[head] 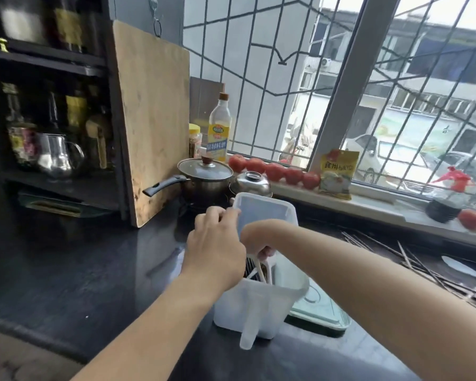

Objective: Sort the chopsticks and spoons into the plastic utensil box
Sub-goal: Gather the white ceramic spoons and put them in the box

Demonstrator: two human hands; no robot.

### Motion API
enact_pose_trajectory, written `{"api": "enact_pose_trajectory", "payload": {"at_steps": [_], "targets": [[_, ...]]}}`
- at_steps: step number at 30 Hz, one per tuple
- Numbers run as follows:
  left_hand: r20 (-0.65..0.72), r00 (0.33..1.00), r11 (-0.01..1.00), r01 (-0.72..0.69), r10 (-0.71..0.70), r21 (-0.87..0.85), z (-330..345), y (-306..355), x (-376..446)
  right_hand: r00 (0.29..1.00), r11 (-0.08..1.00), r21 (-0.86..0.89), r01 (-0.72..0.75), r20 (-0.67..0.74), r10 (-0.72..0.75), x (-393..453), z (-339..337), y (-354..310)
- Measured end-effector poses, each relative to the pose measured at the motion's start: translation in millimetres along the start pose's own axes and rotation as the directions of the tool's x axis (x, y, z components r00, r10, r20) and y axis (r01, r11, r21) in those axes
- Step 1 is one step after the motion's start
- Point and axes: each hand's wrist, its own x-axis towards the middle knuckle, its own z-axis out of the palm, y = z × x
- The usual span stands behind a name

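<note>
Fingers of the left hand [215, 243] held the utensil box [261, 306] lid while the right hand [259, 240] gripped spoons inside; many chopsticks [412, 265] lay unsorted on the counter [66, 270].

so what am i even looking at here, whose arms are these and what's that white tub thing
This is one picture from a camera worn on a person's head, looking down at their own bare hands over a dark kitchen counter. The white tub is the plastic utensil box, lid tipped open. The left hand holds the lid's edge. The right hand reaches inside, gripping pale utensils there, probably chopsticks; I cannot tell exactly. More chopsticks lie loose on the counter to the right, beside a white spoon. A lidded pot stands behind.
</note>
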Motion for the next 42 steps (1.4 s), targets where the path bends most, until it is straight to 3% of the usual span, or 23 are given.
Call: {"api": "enact_pose_trajectory", "payload": {"at_steps": [5, 8, 10, 14, 15, 18, 21, 25, 28, 32, 37, 42], "targets": [[0.006, 1.0, 0.999, 0.023, -0.023, -0.036, 0.0, 1.6, -3.9, 0.997, 0.989, 0.146, -0.027, -0.065, 0.037, 12.0, 7.2, -1.3], [0.003, 1.0, 1.0, 0.027, -0.027, -0.013, -0.5, 1.6, -4.3, 0.984, 0.946, 0.325, -0.007, -0.164, 0.063, 12.1, 1.8, 10.6], [0.001, 1.0, 1.0, 0.029, -0.029, 0.003, 0.0, 2.6, -3.7, 0.982, 0.941, 0.339, 0.012, -0.181, 0.053, 6.8, -0.2, 16.9], [0.007, 0.999, 0.999, 0.045, -0.046, 0.026, 1.1, 5.9, -2.6, 0.991, 0.987, 0.158, -0.024, 0.135, 0.002, -2.8, 18.8, 10.2], [0.01, 0.999, 0.998, 0.052, -0.052, 0.03, 1.1, 6.1, -2.5, 0.989, 0.994, 0.106, -0.006, 0.15, -0.01, -2.2, 25.2, 6.5], [0.013, 0.998, 0.998, 0.066, -0.066, 0.02, 1.4, 5.2, -2.7, 0.997, 0.997, 0.001, 0.071, -0.006, -0.071, -4.2, 37.3, -2.1], [0.014, 0.998, 0.997, 0.069, -0.069, 0.021, 1.0, 5.1, -3.4, 0.997, 0.998, 0.018, 0.063, -0.034, -0.062, -2.6, 36.3, -6.5], [0.023, 0.998, 0.998, 0.063, -0.064, 0.031, 0.1, 6.2, -3.5, 0.994, 0.988, 0.119, 0.098, -0.049, -0.093, -4.7, 27.8, 1.1], [0.03, 0.998, 0.998, 0.063, -0.064, 0.016, -0.1, 6.2, -4.1, 0.991, 0.942, 0.319, 0.107, -0.116, -0.073, -10.5, 18.3, 16.9], [0.031, 0.997, 0.998, 0.064, -0.064, 0.009, 0.0, 6.1, -4.8, 0.957, 0.999, 0.042, -0.001, -0.288, 0.013, -7.6, 14.2, 21.5], [0.029, 0.997, 0.997, 0.068, -0.068, 0.022, 0.0, 5.7, -4.0, 0.995, 0.988, -0.155, -0.025, -0.1, 0.01, -4.3, 24.6, 9.5], [0.018, 0.998, 0.998, 0.059, -0.06, 0.031, 0.6, 5.9, -5.3, 0.997, 0.999, -0.036, 0.001, 0.077, 0.001, 3.0, 22.8, 11.0]]}}
